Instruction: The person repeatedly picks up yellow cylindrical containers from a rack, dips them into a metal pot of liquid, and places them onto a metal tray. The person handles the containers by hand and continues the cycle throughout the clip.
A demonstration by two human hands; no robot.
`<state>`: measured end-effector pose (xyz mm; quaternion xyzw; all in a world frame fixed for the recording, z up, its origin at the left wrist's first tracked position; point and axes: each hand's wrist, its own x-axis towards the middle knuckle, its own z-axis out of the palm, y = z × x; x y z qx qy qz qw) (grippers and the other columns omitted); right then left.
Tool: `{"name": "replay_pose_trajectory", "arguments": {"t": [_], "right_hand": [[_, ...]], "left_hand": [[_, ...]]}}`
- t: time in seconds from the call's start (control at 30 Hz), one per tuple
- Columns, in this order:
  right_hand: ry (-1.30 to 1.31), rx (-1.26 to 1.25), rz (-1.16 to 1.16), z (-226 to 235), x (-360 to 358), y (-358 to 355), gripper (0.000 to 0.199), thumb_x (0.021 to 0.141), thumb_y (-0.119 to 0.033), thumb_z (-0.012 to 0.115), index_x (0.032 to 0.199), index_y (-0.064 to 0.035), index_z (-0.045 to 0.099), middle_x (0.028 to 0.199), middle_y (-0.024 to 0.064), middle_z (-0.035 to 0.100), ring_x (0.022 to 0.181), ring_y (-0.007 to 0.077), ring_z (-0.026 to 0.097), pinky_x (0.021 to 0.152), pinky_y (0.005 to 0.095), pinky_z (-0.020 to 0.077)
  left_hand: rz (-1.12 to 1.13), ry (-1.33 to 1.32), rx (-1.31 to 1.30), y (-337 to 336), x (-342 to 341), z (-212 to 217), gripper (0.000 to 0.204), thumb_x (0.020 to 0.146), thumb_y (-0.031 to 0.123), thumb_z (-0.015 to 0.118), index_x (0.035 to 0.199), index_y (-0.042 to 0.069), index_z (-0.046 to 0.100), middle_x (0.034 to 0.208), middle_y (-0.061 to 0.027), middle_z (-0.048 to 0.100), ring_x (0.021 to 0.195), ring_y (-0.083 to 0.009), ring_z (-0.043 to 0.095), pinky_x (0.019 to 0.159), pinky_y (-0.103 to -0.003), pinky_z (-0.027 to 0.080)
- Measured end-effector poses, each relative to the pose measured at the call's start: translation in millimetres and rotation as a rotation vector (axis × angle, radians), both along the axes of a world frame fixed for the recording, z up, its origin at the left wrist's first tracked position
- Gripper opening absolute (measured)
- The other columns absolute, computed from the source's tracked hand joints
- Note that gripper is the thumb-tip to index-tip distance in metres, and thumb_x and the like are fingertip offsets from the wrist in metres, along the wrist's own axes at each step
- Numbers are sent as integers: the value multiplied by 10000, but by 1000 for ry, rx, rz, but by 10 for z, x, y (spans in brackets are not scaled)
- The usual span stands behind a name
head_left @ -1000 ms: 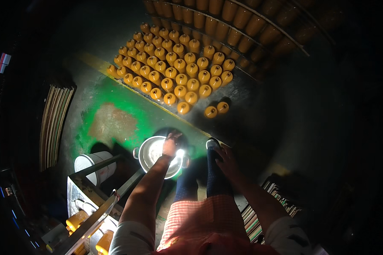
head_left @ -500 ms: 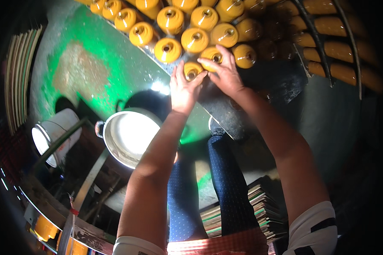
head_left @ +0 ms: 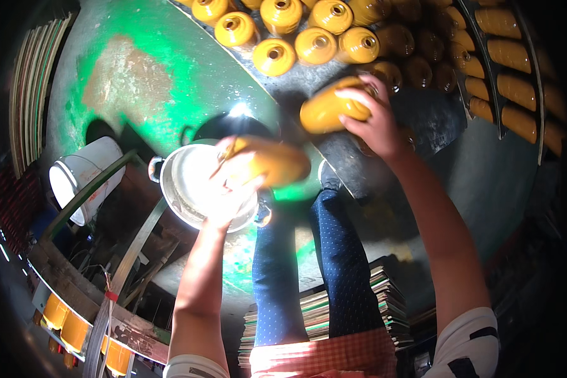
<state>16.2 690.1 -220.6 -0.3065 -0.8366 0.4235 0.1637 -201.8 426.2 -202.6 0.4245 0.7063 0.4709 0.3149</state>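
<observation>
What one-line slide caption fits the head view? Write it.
Each hand, left and right, holds a yellow pot above a metal basin.

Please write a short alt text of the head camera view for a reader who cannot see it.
Seen from above, a person's left hand holds one yellow-orange pot over a metal bowl, while the right hand holds a second yellow-orange pot. Rows of similar pots stand on the floor beyond, a white bucket to the left.

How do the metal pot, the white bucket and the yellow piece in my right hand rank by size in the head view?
1. Metal pot, widest.
2. White bucket, slightly smaller; close enough to be unsure.
3. Yellow piece in the right hand, smallest, though nearer the camera.
</observation>
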Motion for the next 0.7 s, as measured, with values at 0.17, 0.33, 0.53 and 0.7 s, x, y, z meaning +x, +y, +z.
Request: {"name": "replay_pose_trajectory", "arguments": {"t": [0.17,0.33,0.53,0.7], "right_hand": [[105,-1007,102,398,302,-464,407,811,-77,694,1210,-43,625,1274,107,549,1228,219,511,1064,361,394],[-2,-1835,77,108,163,-1717,437,890,-228,639,1279,-32,597,1320,124,559,1221,237,536,1060,394,420],[19,-2125,75,-140,-223,-2761,491,921,-311,552,1299,2,562,1266,156,609,1151,247,589,1002,384,465],[80,-2308,44,-169,-524,-3120,510,914,-319,579,1325,-22,529,1213,145,621,1095,241,609,961,385,489]], "left_hand": [[330,-990,-138,-1381,-190,255,499,815,149,684,1279,-11,596,1286,-131,580,1196,-266,560,1016,-387,456],[506,-1348,-330,-2512,30,-182,548,895,470,539,1251,57,589,1157,-256,623,959,-349,645,825,-450,546],[580,-1785,181,-2751,143,-449,566,891,679,499,1313,309,576,1049,-351,547,695,-433,601,464,-414,511],[110,-1009,-431,-3331,-55,-681,562,888,645,561,1322,287,562,1093,-361,518,750,-467,608,441,-372,514]]}}
